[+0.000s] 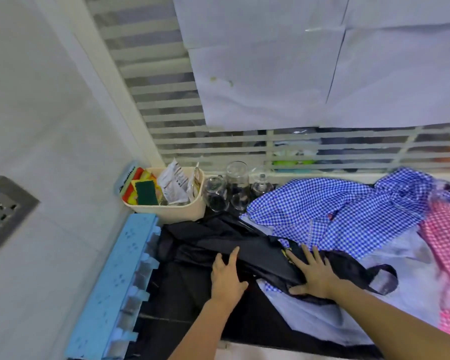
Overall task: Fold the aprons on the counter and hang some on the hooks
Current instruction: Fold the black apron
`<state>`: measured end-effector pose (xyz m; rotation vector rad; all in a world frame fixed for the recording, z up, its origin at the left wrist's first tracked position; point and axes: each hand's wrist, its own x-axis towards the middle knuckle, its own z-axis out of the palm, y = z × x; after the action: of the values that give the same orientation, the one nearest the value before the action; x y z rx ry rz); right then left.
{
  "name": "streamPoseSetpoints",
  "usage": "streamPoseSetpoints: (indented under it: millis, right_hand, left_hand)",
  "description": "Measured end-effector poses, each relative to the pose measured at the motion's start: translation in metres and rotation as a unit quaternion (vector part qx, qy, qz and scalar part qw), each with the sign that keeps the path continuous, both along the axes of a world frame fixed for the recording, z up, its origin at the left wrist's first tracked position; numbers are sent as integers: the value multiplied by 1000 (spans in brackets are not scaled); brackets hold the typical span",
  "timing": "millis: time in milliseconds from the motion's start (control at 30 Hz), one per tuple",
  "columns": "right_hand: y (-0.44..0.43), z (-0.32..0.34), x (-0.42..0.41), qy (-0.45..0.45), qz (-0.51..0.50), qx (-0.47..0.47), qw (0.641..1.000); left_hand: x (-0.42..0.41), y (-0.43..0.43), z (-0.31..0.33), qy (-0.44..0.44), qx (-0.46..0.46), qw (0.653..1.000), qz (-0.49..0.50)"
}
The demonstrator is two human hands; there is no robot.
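Under the right hand (313, 275), yellow print (286, 252) on black apron (218, 240) half hidden.

Your left hand (226, 278) and right hand (312, 275) both press flat, fingers spread, on the crumpled black fabric apron (244, 245) lying on the dark counter (182, 289). A blue-and-white checked apron (330, 211) is heaped behind it, a pink checked one (444, 237) at its right. Clear glass jars (234, 188) stand beside a cream plastic basket (172, 210) holding sponges.

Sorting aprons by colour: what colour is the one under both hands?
The apron is black, with a small yellow print beside the right hand. Head view shows it.
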<state>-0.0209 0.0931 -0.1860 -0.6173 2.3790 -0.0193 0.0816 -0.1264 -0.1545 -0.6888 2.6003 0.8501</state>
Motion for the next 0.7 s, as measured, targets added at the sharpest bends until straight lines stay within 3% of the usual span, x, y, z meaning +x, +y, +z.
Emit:
streamPoseSetpoints:
  millis: [67, 167, 267, 367, 433, 533, 600, 700]
  right_hand:
    - [-3, 1, -7, -6, 7, -5, 1000]
    - [0, 7, -13, -46, 2, -41, 998]
    - [9, 30, -18, -41, -28, -132, 990]
    - [27, 75, -29, -26, -59, -252, 966]
    - [47, 111, -36, -29, -54, -292, 954]
    - [85, 156, -48, 11, -25, -333, 943]
    - [118, 187, -52, 28, 8, -352, 935]
    - [156, 235, -52, 32, 63, -351, 934]
  left_hand:
    - [-10, 16, -1, 11, -130, 991, -15]
    - [-27, 36, 4, 28, -240, 970, -28]
    - [-46, 54, 15, 49, -289, 956, -33]
    - [-60, 72, 34, 58, -275, 958, -57]
    - [-64, 81, 47, 92, -219, 967, -93]
    - [-68, 97, 81, 124, 8, 979, -161]
    - [-72, 126, 117, 119, 130, 967, -182]
    - [-77, 172, 168, 132, 239, 940, -204]
